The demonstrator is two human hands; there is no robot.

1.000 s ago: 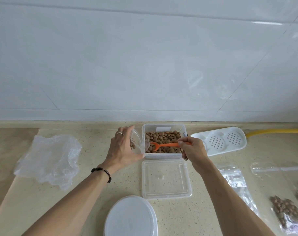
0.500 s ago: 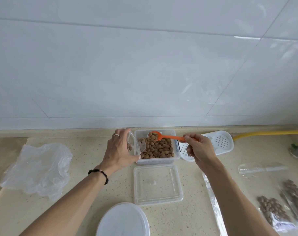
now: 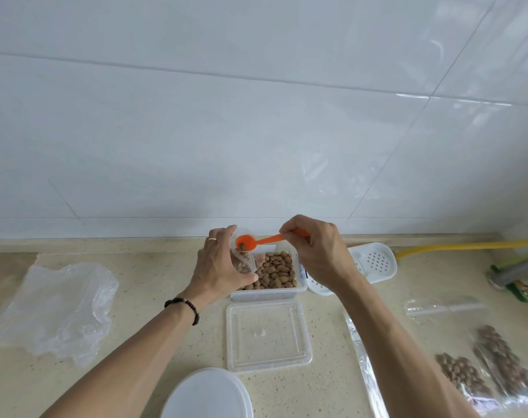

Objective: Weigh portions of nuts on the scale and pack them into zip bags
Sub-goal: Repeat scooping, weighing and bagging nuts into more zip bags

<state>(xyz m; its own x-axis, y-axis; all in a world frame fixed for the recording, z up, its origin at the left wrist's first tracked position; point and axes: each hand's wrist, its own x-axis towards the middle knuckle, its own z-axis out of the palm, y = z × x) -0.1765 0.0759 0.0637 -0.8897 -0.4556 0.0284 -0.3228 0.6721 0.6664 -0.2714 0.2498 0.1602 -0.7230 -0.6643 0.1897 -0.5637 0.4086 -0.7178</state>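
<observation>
A clear rectangular tub (image 3: 298, 289) of brown nuts (image 3: 276, 271) stands on the counter near the wall. My left hand (image 3: 219, 267) holds a small clear zip bag (image 3: 241, 260) open at the tub's left end; some nuts lie inside it. My right hand (image 3: 320, 251) pinches the handle of an orange spoon (image 3: 256, 241), whose bowl is tipped over the bag's mouth. The tub's clear lid (image 3: 268, 334) lies flat just in front of the tub. No scale is visible.
Crumpled clear plastic (image 3: 54, 306) lies at the left. A round white lid (image 3: 207, 395) sits at the near edge. A white perforated tray (image 3: 374, 263) and a yellow hose (image 3: 467, 246) are at the right. Filled nut bags (image 3: 491, 366) and an empty zip bag (image 3: 443, 309) lie on the right.
My right hand lifted the spoon out of the tub and swung it left over the bag's mouth. The bag in my left hand now holds more nuts.
</observation>
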